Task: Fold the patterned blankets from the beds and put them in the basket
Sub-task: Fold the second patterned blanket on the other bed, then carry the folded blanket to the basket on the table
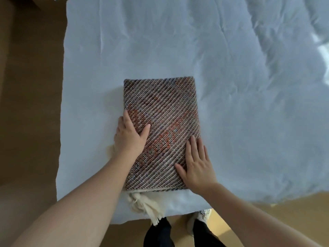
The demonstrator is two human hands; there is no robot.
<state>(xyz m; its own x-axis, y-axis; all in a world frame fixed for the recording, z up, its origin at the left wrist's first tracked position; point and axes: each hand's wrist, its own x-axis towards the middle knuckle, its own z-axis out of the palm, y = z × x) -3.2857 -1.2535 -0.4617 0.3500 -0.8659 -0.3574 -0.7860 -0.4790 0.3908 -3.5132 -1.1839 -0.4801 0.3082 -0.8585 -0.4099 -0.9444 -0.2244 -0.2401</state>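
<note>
A patterned blanket (161, 111), woven in brown, white and orange diagonal stripes, lies folded into a thick rectangle on the white bed (231, 86) near its front edge. Cream tassels (142, 205) stick out from under its near end and hang over the bed edge. My left hand (130, 135) lies flat on the blanket's left edge, fingers wrapping over the side. My right hand (196, 165) rests flat with spread fingers on the blanket's lower right corner. No basket is in view.
The white bedding is wrinkled and bunched toward the right (293, 122). Brown floor (30, 104) runs along the bed's left side, lighter wooden floor (293, 211) at the lower right. My legs in dark trousers (160, 232) stand against the bed's front edge.
</note>
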